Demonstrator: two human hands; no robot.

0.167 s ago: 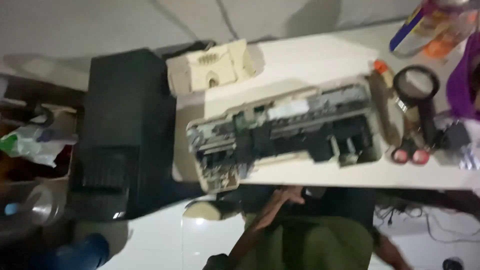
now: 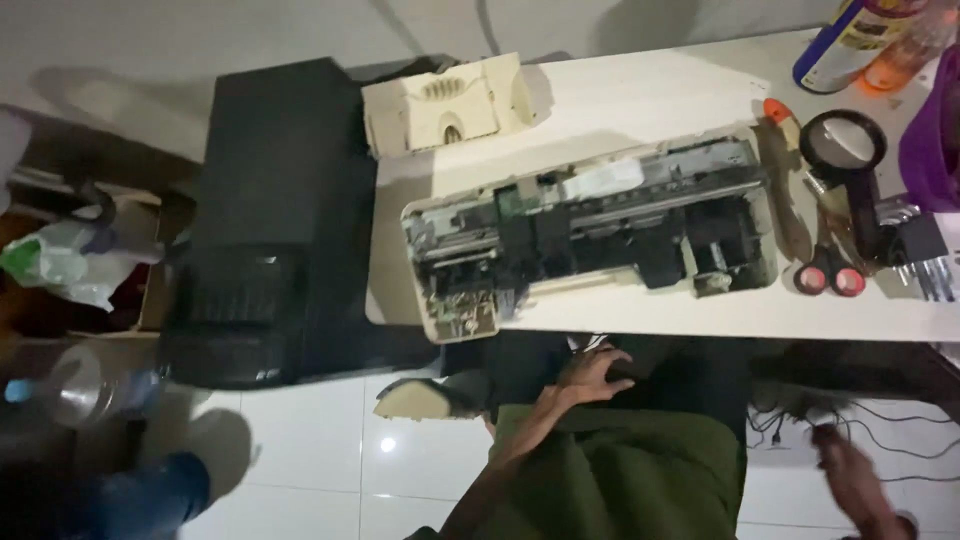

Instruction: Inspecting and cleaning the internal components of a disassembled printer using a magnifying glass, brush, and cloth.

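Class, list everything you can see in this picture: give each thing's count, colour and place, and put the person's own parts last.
opened printer: one, cream and black, middle of white table
printer cover: one, cream, table's far left corner
black box: one, left of table
magnifying glass: one, black, right of printer
scissors: one, red handles, table's near right
spray can: one, blue and white, far right corner
plastic bag: one, white and green, far left
cables: several, black, floor under table
left hand: below table edge
right hand: lower right, blurred
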